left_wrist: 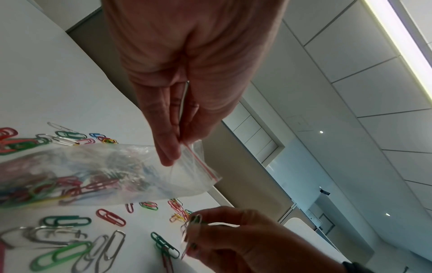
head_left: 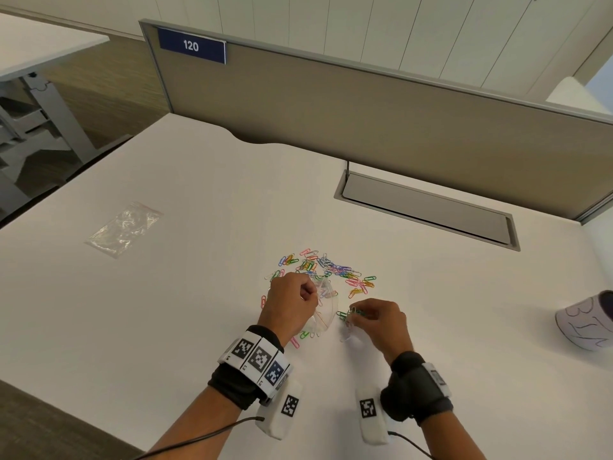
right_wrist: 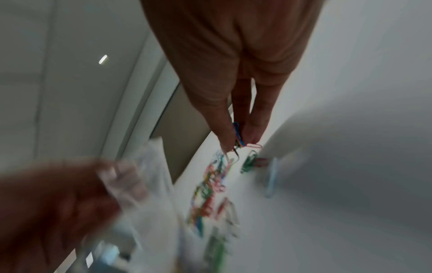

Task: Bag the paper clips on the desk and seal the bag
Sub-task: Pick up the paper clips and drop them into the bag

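Note:
A pile of coloured paper clips (head_left: 331, 268) lies on the white desk (head_left: 199, 293) just beyond both hands. My left hand (head_left: 293, 302) pinches the red-striped top edge of a clear zip bag (left_wrist: 112, 171), which holds several clips and hangs down toward the desk. The bag (head_left: 323, 313) shows under that hand in the head view. My right hand (head_left: 374, 318) pinches a small bunch of clips (head_left: 350, 315) just right of the bag's mouth; the bunch (right_wrist: 237, 137) sits between thumb and fingertips. Loose clips (left_wrist: 70, 240) lie around under the bag.
A second clear bag (head_left: 124, 229) lies flat at the desk's left. A white and purple cup (head_left: 588, 322) lies at the right edge. A grey cable hatch (head_left: 428, 210) sits behind the pile, before the partition (head_left: 365, 111) marked 120.

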A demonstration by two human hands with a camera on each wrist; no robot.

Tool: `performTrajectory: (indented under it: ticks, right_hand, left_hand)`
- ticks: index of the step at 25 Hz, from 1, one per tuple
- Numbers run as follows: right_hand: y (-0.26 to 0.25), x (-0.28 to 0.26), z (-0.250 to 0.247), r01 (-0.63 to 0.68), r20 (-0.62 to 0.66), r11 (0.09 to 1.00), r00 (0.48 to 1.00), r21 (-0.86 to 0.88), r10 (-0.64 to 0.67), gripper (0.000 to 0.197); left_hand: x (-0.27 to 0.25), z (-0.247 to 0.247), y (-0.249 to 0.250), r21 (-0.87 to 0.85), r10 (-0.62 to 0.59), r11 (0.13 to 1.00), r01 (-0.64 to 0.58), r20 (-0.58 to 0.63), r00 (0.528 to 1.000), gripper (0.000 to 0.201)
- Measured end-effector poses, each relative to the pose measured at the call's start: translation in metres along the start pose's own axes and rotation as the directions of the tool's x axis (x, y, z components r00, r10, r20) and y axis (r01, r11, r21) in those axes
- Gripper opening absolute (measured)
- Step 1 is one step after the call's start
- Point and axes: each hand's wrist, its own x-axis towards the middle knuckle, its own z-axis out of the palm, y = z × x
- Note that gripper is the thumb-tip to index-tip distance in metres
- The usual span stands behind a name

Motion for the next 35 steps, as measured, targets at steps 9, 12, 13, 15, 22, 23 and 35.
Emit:
performTrajectory:
  ticks: [9,12,13,15,22,23,35]
  right_hand:
    - [-0.054,-0.017,-0.023,-0.211,0.285,0.629,0.958,0.748,-0.018,0.03]
    - [-0.067,-0.017,-0.012,-0.084,0.266,0.837,0.961,0.541,-0.075,0.021]
    - [-0.07,-0.016,-0.007,-0.046,0.248,0.874,0.965,0.484,-0.087,0.021]
    - [-0.075,-0.013,-0.001,0.036,0.214,0.939,0.97,0.341,-0.115,0.022]
    - [-0.096,-0.015,0.016,0.287,0.232,0.953,0.937,-0.094,-0.26,0.029]
    - [-0.098,-0.015,0.016,0.282,0.241,0.959,0.934,-0.043,-0.264,0.031]
    - [-0.018,-0.021,0.009,-0.142,0.054,0.937,0.984,-0.319,0.168,0.059]
  left_hand:
    - [-0.001,0.001,0.0,0.01,0.001,1.0,-0.001,0.004,1.0,0.005]
    - [-0.002,0.0,0.001,-0.004,-0.003,1.0,0.003,-0.006,1.0,0.006]
    - [-0.002,0.0,0.001,-0.002,-0.01,1.0,0.01,-0.012,1.0,0.005]
    - [-0.003,-0.003,0.001,0.003,-0.024,1.0,0.024,-0.024,0.999,0.005]
    - [-0.005,-0.015,-0.004,-0.007,-0.038,0.999,0.038,-0.057,0.998,0.01]
    - [-0.004,-0.017,-0.005,-0.006,-0.043,0.999,0.042,-0.06,0.997,0.01]
    - [0.015,-0.07,-0.019,0.039,0.024,0.999,-0.022,-0.058,0.998,0.006]
